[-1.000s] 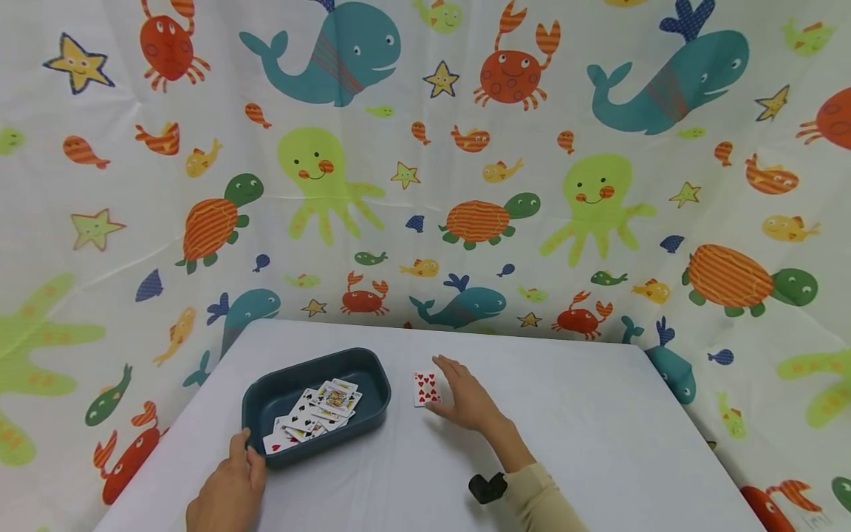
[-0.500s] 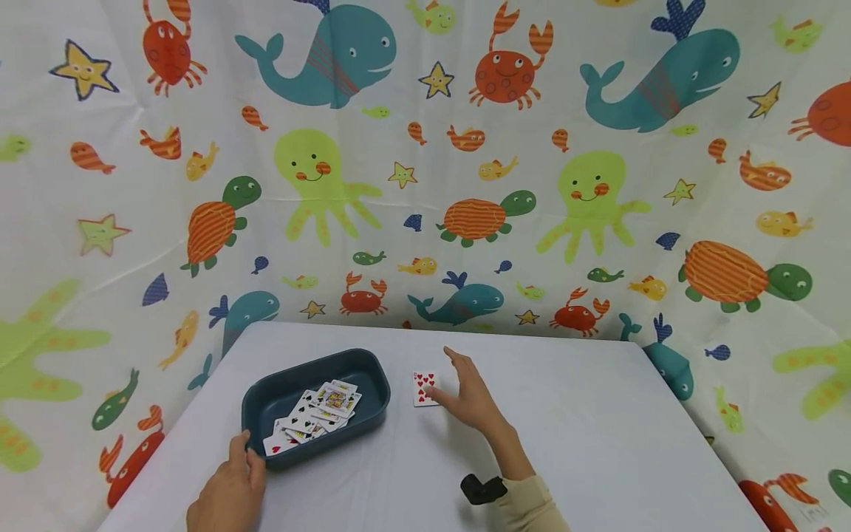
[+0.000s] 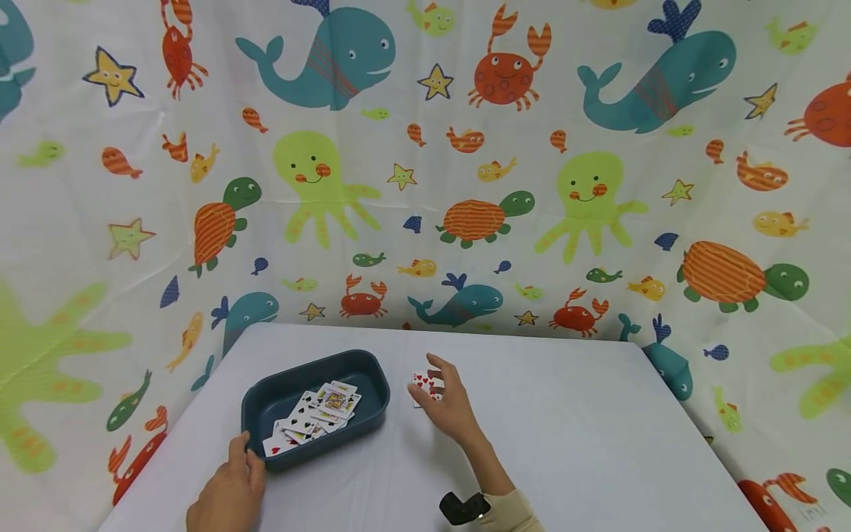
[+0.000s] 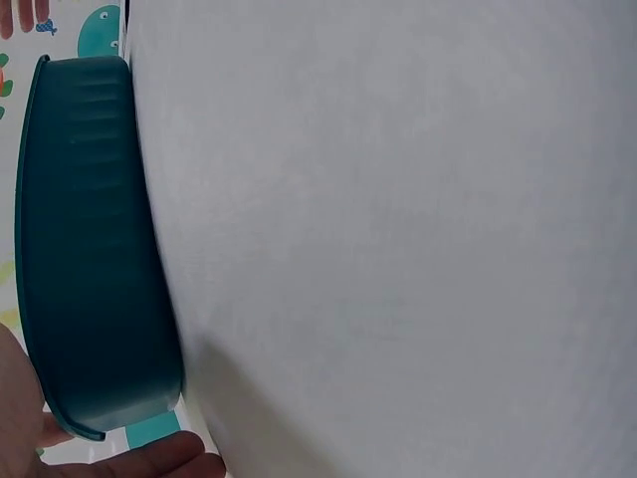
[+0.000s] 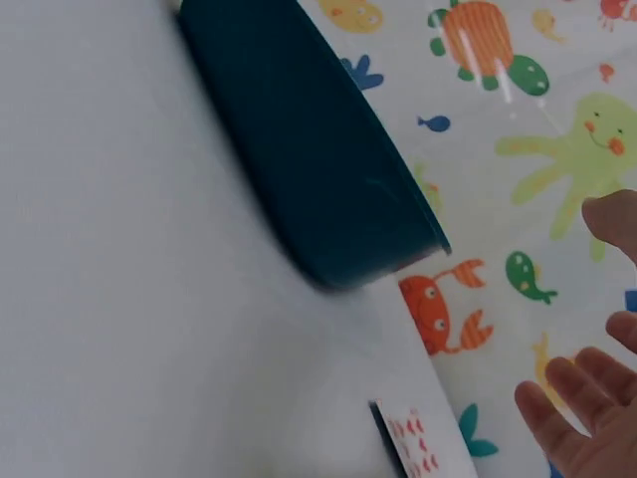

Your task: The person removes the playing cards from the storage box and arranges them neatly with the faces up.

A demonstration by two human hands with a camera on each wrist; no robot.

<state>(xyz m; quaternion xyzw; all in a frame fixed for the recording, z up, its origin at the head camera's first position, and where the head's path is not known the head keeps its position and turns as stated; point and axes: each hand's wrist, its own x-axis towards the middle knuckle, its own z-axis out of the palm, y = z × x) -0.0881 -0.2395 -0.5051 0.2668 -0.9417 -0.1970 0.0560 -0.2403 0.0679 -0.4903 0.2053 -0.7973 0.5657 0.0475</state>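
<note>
My left hand point(image 3: 226, 491) grips the near left corner of a dark teal tray point(image 3: 282, 399). In the left wrist view, its fingers lie along the end of the tray. Face-up playing cards point(image 3: 335, 399) are spread loosely inside, a king on top. To the right of the tray, a heart card point(image 3: 419, 380) lies face up on the table; in the right wrist view, a dark edge point(image 5: 388, 438) shows along its side, like a small stack. Over this card hovers my right hand point(image 3: 453, 406), fingers spread and loosely bent, holding nothing and partly covering it.
A white cloth covers the table point(image 3: 565, 428). Behind it hangs a curtain point(image 3: 425, 170) printed with sea animals. A black device point(image 3: 464, 508) is strapped at my right wrist, by a beige sleeve point(image 3: 512, 513).
My right hand first drew slightly right off the heart card, then came back left over it. My left hand and the tray stayed in place.
</note>
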